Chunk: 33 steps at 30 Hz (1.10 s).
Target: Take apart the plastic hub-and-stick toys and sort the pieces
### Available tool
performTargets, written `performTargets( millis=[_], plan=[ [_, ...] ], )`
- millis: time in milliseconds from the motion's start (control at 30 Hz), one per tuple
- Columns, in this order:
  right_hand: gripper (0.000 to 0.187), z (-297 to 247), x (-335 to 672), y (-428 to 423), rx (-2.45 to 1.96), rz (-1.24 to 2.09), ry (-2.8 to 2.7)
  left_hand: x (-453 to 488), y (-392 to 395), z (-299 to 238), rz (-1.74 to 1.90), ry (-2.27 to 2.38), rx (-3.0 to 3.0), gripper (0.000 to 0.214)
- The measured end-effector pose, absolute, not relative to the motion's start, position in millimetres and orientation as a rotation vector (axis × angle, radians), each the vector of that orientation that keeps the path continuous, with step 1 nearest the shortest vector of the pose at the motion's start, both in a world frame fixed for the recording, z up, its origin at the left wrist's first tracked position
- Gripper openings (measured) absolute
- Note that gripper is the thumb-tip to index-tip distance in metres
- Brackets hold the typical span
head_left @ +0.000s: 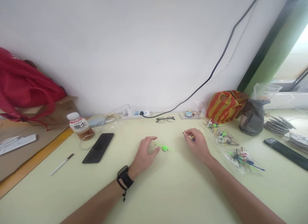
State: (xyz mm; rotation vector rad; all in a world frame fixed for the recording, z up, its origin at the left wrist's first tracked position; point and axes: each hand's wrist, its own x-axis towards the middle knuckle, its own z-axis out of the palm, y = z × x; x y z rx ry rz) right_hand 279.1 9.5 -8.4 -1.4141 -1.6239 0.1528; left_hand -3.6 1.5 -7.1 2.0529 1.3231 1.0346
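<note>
My left hand (144,155) rests on the table with thumb and fingers apart, holding nothing. Just right of its thumb lies a small bright green plastic piece (165,148) with a round middle and thin arms. My right hand (196,143) is curled, fingertips down near the tabletop. Small coloured parts (192,138), yellow and blue, show between its fingers, and a dark tip sticks out to the left; their kind is too small to make out. Clear plastic bags of colourful small parts (245,160) lie right of that hand.
The pale table (158,198) also holds a phone (98,148), a pen (62,164), a drink bottle (80,126), eyeglasses (165,120) and a power strip (134,114) with a black cable. At right stand a striped bag (223,105), a grey bag (252,118) and stacked discs (279,124).
</note>
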Motion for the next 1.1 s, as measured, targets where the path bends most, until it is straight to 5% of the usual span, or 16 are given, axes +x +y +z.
performTargets(
  millis=[233,367,500,733,900,1100],
  plan=[
    [0.050,-6.9,252.4,-6.3,-1.467,0.665,-1.602,-3.8,-0.4,-8.2,1.036,1.278,2.142,0.038],
    [0.046,3.2,233.9,-22.6,-1.514,0.988,-1.635,-3.9,0.0,-9.5,1.051,1.297,2.134,0.038],
    [0.069,16.2,232.3,-27.6,-1.498,1.167,-1.589,-4.0,0.4,-9.9,1.045,1.297,2.131,0.038],
    [0.052,10.6,248.3,-12.2,-1.420,0.790,-1.619,-2.5,-2.7,-5.0,0.995,1.257,2.139,0.031],
    [0.034,-3.1,276.4,2.2,-1.557,0.136,-1.746,-0.5,-9.2,2.7,0.965,1.199,2.203,0.035],
    [0.065,-30.1,316.7,18.4,-1.961,-0.097,-1.669,-0.5,-14.1,7.8,0.907,1.099,2.322,0.042]
  ],
)
